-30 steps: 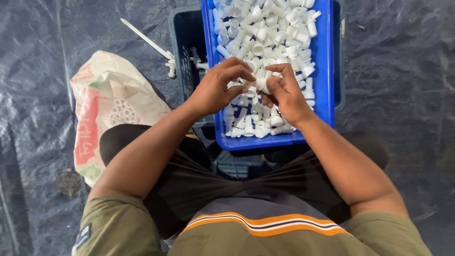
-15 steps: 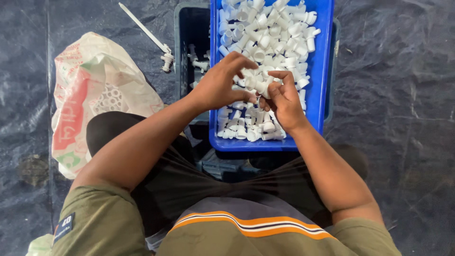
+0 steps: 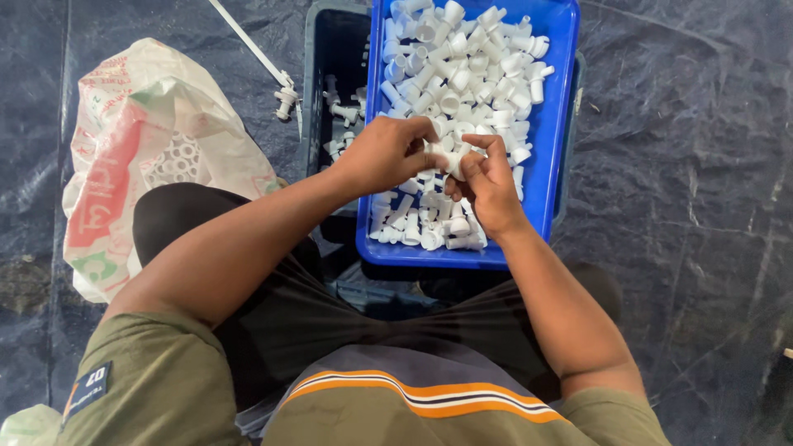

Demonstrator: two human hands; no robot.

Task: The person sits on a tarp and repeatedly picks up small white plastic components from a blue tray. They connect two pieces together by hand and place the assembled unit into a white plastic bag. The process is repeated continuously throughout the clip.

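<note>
White plastic fitting [image 3: 453,162], axis unclear, pinched between left hand [image 3: 387,154] and right hand [image 3: 487,186].

A small white plastic fitting [image 3: 453,162] is being pinched between both hands, the left hand [image 3: 387,154] closing on it from nine o'clock and the right hand [image 3: 489,188] from four o'clock. It is sitting just above a heap of white plastic fittings [image 3: 467,74], short tubular pieces with flared ends, lying jumbled at all angles. The heap is filling a blue rectangular tray [image 3: 562,124], thickest toward twelve o'clock and thinning toward six o'clock.
</note>
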